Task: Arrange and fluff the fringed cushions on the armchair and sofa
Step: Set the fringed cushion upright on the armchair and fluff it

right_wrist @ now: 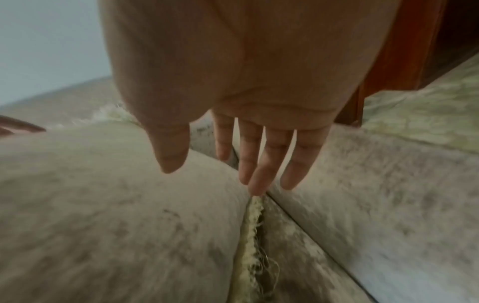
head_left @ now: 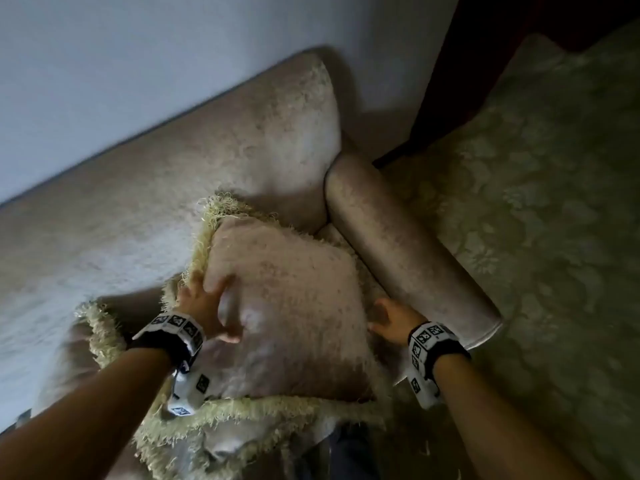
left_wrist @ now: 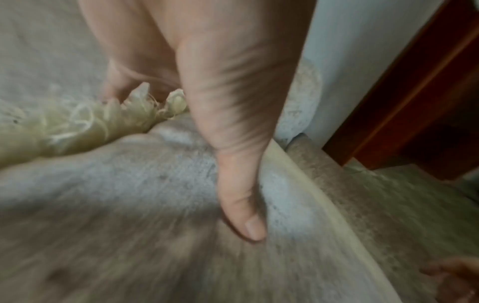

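Left hand (head_left: 204, 303) gripping fringed cushion (head_left: 291, 306), right hand (head_left: 393, 318) flat, fingers straight

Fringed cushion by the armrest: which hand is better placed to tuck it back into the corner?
Left, probably. The left hand already grips the fringed cushion at its fringed edge, thumb dug into the face. The right hand is open, fingers straight, in the gap beside the armrest, holding nothing.

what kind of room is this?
Probably a home living room. A beige upholstered sofa with a rolled armrest stands against a plain wall; the left hand grips a fringed cushion on it, and a floral patterned carpet covers the floor.
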Demonstrator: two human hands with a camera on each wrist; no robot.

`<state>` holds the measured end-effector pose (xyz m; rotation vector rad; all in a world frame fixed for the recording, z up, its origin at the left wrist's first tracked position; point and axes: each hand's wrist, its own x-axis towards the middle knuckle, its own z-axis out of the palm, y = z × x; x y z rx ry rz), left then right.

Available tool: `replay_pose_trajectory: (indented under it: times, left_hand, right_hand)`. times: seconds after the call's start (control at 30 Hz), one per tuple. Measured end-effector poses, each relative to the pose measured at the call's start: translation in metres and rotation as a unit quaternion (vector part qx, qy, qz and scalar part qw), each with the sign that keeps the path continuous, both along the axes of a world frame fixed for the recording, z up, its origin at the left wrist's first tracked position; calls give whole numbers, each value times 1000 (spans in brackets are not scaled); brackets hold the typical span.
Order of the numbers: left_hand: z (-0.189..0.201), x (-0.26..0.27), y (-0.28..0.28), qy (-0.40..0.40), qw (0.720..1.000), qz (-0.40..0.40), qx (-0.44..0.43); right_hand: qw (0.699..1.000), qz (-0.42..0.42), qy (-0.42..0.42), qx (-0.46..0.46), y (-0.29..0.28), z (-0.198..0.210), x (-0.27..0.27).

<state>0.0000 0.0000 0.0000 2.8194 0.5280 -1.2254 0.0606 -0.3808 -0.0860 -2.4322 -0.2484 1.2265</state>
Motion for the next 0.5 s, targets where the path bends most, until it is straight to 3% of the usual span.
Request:
replay_pose_trajectory:
  times: [0.17, 0.37, 0.5]
  left_hand:
    - [-40, 9, 11, 43, 996, 64, -42]
    - [-92, -4, 40, 39, 997, 53, -32]
    - [-112, -8, 54, 52, 998, 32, -25]
  right_hand:
    - [996, -39, 80, 32, 7, -36, 9]
    - [988, -68, 121, 61, 34, -73, 11]
    - [967, -145, 163, 134, 53, -98, 7]
